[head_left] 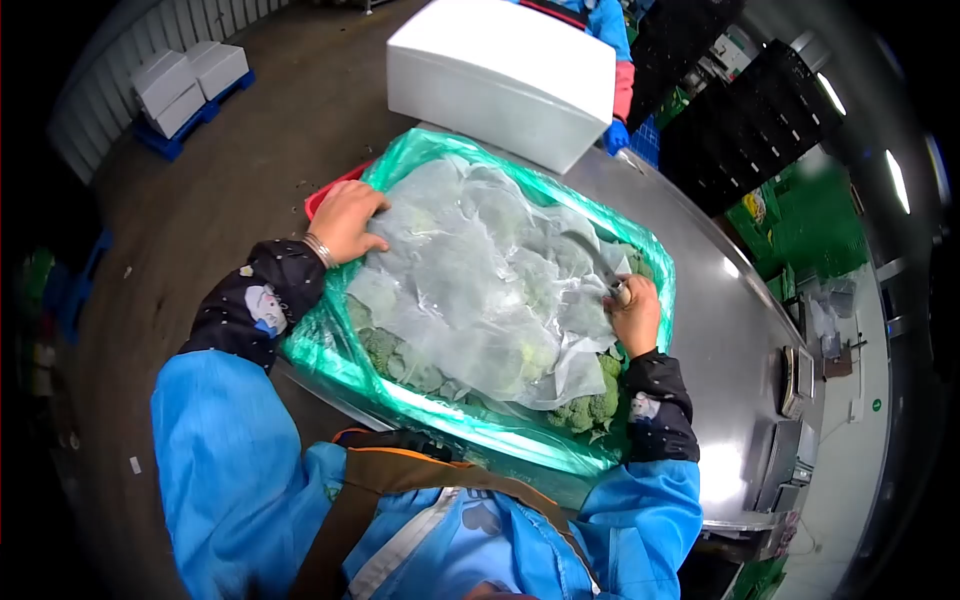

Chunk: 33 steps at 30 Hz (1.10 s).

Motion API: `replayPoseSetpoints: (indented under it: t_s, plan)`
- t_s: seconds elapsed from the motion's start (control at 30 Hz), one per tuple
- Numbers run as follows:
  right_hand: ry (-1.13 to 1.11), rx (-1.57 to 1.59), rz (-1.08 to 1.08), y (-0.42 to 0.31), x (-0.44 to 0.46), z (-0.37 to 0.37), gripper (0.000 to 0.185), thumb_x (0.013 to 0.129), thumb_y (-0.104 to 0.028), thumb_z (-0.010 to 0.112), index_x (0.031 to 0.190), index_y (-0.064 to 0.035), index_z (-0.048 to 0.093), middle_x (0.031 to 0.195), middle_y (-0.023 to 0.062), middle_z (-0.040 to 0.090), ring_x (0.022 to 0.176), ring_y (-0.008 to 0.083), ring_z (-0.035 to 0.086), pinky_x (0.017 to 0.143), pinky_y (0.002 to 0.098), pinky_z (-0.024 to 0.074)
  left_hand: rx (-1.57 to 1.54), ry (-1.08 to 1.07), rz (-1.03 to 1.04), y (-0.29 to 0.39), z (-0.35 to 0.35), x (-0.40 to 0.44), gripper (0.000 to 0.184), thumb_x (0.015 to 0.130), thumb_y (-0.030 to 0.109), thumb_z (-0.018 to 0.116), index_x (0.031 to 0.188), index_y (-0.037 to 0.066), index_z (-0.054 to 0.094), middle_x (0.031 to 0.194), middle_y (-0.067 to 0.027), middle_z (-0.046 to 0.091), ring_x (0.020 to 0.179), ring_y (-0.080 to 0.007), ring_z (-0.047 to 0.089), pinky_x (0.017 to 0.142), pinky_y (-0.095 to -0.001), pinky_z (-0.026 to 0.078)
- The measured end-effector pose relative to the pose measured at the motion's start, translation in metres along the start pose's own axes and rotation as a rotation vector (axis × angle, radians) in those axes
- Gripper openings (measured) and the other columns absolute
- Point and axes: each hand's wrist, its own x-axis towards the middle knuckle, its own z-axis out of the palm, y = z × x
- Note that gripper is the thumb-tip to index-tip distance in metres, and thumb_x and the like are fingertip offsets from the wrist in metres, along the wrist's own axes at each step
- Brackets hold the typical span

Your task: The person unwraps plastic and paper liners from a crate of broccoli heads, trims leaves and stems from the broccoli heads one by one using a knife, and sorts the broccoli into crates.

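A crate lined with a green plastic bag point(440, 412) stands before me, filled with broccoli point(598, 405). Over most of the heads lies a crumpled, translucent white sheet point(450, 275), with broccoli showing at the near edge and right side. My left hand point(348, 222) rests at the left rim, thumb and fingers apart, touching the sheet's edge. At the right side my right hand point(638, 315) is closed around the handle of a knife point(603, 268), whose curved grey blade points away from me over the sheet. A red crate edge point(338, 186) shows beside my left hand.
A large white box point(490, 75) stands just beyond the crate, with a co-worker's blue-gloved hand point(616, 137) at its right. The metal table point(715, 330) extends right, with scales point(795, 382) on it. White cartons point(180, 88) sit on a blue pallet at far left; black crates point(755, 120) are stacked behind.
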Motion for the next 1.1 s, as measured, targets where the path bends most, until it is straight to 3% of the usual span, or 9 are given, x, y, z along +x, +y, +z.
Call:
replayPoseSetpoints:
  t_s: [0.13, 0.33, 0.4, 0.5, 0.57, 0.7, 0.83, 1.03, 1.1]
  plan:
    - [-0.166, 0.060, 0.120, 0.004, 0.006, 0.004, 0.022, 0.066, -0.003, 0.070, 0.081, -0.0016, 0.055, 0.079, 0.0152, 0.059, 0.070, 0.0316, 0.057, 0.065, 0.0368, 0.0453, -0.016, 0.086, 0.001, 0.005, -0.004, 0.000, 0.016, 0.068, 0.023, 0.071, 0.068, 0.010, 0.061, 0.068, -0.0069, 0.060, 0.075, -0.0265, 0.058, 0.070, -0.0402, 0.041]
    - [-0.379, 0.768, 0.390, -0.119, 0.041, -0.031, 0.020, 0.070, 0.002, 0.064, 0.073, -0.0058, 0.045, 0.072, 0.0012, 0.050, 0.067, 0.0120, 0.050, 0.061, 0.0260, 0.0411, -0.754, 0.205, -0.224, 0.115, 0.037, 0.018, 0.011, 0.074, 0.008, 0.060, 0.080, 0.001, 0.054, 0.073, -0.0162, 0.057, 0.073, -0.0320, 0.059, 0.066, -0.0398, 0.046]
    - [-0.388, 0.819, 0.303, -0.135, 0.047, -0.011, 0.022, 0.071, 0.003, 0.063, 0.075, -0.0067, 0.043, 0.078, 0.0030, 0.054, 0.071, 0.0122, 0.050, 0.066, 0.0237, 0.0400, -0.875, 0.255, -0.030, 0.142, 0.064, 0.018, 0.016, 0.072, 0.007, 0.062, 0.082, 0.002, 0.051, 0.084, -0.0151, 0.054, 0.082, -0.0352, 0.056, 0.071, -0.0396, 0.045]
    - [-0.406, 0.877, 0.279, -0.159, 0.050, 0.015, 0.023, 0.072, 0.004, 0.063, 0.075, -0.0068, 0.042, 0.084, 0.0042, 0.056, 0.076, 0.0122, 0.050, 0.071, 0.0222, 0.0389, -0.986, 0.469, -0.113, 0.149, 0.074, 0.004, 0.072, 0.059, 0.009, 0.078, 0.116, 0.007, 0.034, 0.105, -0.0166, 0.054, 0.100, -0.0356, 0.055, 0.080, -0.0374, 0.045]
    - [-0.475, 0.817, 0.285, -0.180, 0.051, 0.024, 0.023, 0.072, 0.003, 0.063, 0.075, -0.0064, 0.042, 0.083, 0.0033, 0.053, 0.076, 0.0116, 0.049, 0.069, 0.0227, 0.0390, -1.234, 0.207, -0.305, 0.140, 0.067, -0.003, 0.066, 0.062, 0.011, 0.078, 0.115, 0.009, 0.039, 0.101, -0.0166, 0.060, 0.099, -0.0353, 0.058, 0.080, -0.0381, 0.048]
    - [-0.428, 0.963, 0.342, -0.227, 0.039, 0.002, 0.030, 0.067, 0.002, 0.069, 0.077, -0.0057, 0.041, 0.092, 0.0034, 0.050, 0.077, 0.0133, 0.047, 0.072, 0.0260, 0.0397, -1.146, 0.513, -0.435, 0.123, 0.083, 0.012, 0.030, 0.065, 0.005, 0.068, 0.092, 0.005, 0.058, 0.085, -0.0149, 0.064, 0.084, -0.0308, 0.063, 0.072, -0.0362, 0.049]
    - [-0.416, 0.670, 0.018, -0.192, 0.033, 0.028, 0.057, 0.060, 0.009, 0.071, 0.112, -0.0018, 0.053, 0.087, -0.0011, 0.051, 0.071, 0.0059, 0.043, 0.067, 0.0177, 0.0352, -1.355, 0.439, -0.420, 0.123, 0.080, 0.014, 0.034, 0.061, 0.001, 0.062, 0.095, 0.002, 0.057, 0.088, -0.0165, 0.063, 0.084, -0.0253, 0.063, 0.071, -0.0319, 0.048]
    - [-0.317, 0.793, -0.056, -0.114, 0.091, 0.065, 0.044, 0.062, 0.015, 0.060, 0.103, -0.0009, 0.059, 0.082, 0.0015, 0.060, 0.069, 0.0100, 0.053, 0.065, 0.0236, 0.0444, -0.896, 0.493, -0.255, 0.112, 0.022, -0.045, 0.057, 0.068, 0.003, 0.063, 0.122, 0.007, 0.044, 0.113, -0.0156, 0.055, 0.098, -0.0333, 0.057, 0.087, -0.0362, 0.045]
    - [-0.269, 1.031, -0.017, -0.163, 0.106, 0.047, 0.036, 0.068, 0.012, 0.062, 0.102, 0.0018, 0.058, 0.090, 0.0060, 0.062, 0.082, 0.0133, 0.058, 0.073, 0.0265, 0.0472, -1.116, 0.403, -0.334, 0.089, -0.050, -0.091, 0.049, 0.074, 0.001, 0.060, 0.121, 0.008, 0.046, 0.117, -0.0111, 0.054, 0.094, -0.0242, 0.060, 0.078, -0.0345, 0.049]
